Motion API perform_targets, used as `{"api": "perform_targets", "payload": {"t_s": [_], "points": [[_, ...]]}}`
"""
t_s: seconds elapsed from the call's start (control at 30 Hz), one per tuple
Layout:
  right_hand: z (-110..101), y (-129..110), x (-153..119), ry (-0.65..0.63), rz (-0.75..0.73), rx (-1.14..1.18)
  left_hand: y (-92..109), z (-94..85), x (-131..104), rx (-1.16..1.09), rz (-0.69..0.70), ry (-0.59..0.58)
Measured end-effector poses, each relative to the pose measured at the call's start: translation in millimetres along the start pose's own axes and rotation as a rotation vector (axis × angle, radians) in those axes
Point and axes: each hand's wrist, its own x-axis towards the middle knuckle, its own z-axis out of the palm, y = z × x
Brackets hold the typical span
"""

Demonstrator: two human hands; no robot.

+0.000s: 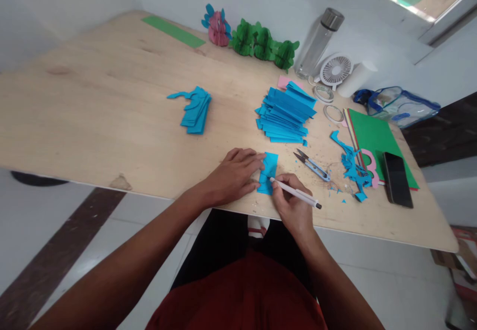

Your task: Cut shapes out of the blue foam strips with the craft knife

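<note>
A small blue paper piece point(269, 167) lies near the table's front edge, with cut-out shapes or lines on it. My left hand point(238, 173) rests flat on the table with fingers spread, its fingertips on the paper's left side. In my right hand point(292, 203) is a white pen point(298, 194), its tip at the paper's right part. Small snips point(312, 165) lie to the right of the paper. Behind it sits a large pile of folded blue strips point(285, 116). A smaller stack of blue pieces point(197, 111) is farther left.
Blue scraps point(352, 163), a black phone point(398, 180) and green sheets point(376, 133) lie at the right. Along the back stand green paper figures point(263, 44), a pink paper figure point(218, 29), a clear bottle point(316, 44) and a small fan point(336, 70).
</note>
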Motion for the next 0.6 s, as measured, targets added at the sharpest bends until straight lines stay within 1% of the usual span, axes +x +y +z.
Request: {"api": "perform_targets", "payload": {"t_s": [0.23,0.6], "points": [[1.2,-0.9,0.9,0.003,0.034,0.016,-0.4,1.4,0.3,0.005,0.003,0.017],[7.9,-2.9,5.6,-0.008,0.007,0.041,-0.3,0.8,0.6,-0.008,0.000,0.007]]}}
